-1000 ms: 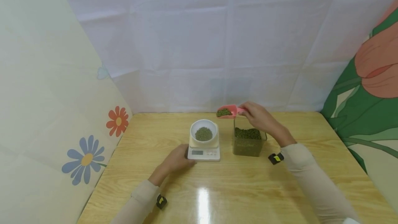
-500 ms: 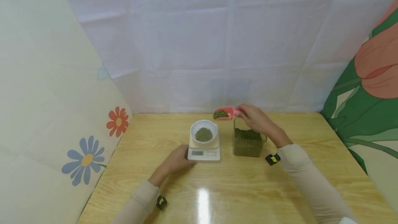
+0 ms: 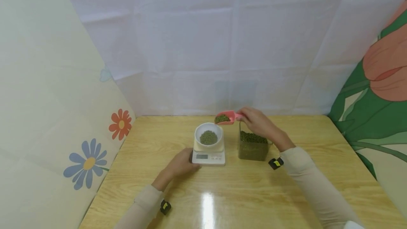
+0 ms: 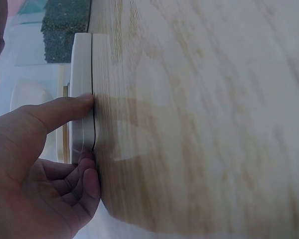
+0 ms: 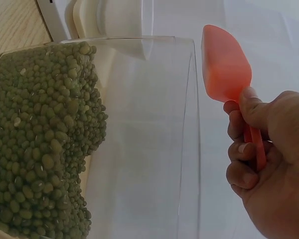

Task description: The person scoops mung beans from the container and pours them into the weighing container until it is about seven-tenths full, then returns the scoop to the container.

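Note:
My right hand grips the handle of a pink scoop, fingers curled round it in the right wrist view. Green mung beans lie in the scoop, held up just behind and right of a white bowl. This bowl sits on a white kitchen scale and has a mound of mung beans in it. At the scale's front left corner, my left hand holds it between thumb and curled fingers. Below my right hand stands a clear container, partly filled with mung beans.
The wooden table ends behind at a white cloth backdrop. Flower-patterned sheets stand at the left and right sides. A black wrist device hangs at my right sleeve, and another black device at the left.
My right hand has moved left and slightly nearer with the loaded scoop, from beside the container toward the bowl. The left hand and the scale stay in place.

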`<state>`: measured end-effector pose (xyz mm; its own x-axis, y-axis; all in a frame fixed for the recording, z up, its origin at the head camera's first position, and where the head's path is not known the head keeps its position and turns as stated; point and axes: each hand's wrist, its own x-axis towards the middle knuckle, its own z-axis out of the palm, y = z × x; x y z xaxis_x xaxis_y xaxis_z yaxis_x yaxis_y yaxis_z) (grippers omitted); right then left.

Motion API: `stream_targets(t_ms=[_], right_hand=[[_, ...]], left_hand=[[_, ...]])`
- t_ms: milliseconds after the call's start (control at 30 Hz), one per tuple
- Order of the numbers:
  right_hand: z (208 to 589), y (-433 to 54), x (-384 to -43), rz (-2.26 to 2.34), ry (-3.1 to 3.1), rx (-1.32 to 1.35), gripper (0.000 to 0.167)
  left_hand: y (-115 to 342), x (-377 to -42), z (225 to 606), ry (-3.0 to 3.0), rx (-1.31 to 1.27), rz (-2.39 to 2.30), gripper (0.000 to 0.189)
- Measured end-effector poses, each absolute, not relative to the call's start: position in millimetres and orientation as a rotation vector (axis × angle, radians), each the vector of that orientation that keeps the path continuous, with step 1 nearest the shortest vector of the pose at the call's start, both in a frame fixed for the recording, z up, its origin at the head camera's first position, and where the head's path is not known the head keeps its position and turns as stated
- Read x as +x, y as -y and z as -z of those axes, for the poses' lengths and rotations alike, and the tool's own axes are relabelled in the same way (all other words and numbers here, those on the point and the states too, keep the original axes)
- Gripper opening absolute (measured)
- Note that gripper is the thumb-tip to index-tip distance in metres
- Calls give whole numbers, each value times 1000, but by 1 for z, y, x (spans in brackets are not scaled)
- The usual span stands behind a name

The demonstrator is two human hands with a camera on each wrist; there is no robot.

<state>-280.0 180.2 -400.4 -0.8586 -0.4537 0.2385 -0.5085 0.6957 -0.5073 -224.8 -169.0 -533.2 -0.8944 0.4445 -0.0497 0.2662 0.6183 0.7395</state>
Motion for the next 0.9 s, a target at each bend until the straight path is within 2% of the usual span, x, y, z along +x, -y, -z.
stream_targets(t_ms=[900], right_hand=[[400,-167,-279,-817,2795,866,26]], left_hand=[[170,-226,534,-2612,580,-1135,52]])
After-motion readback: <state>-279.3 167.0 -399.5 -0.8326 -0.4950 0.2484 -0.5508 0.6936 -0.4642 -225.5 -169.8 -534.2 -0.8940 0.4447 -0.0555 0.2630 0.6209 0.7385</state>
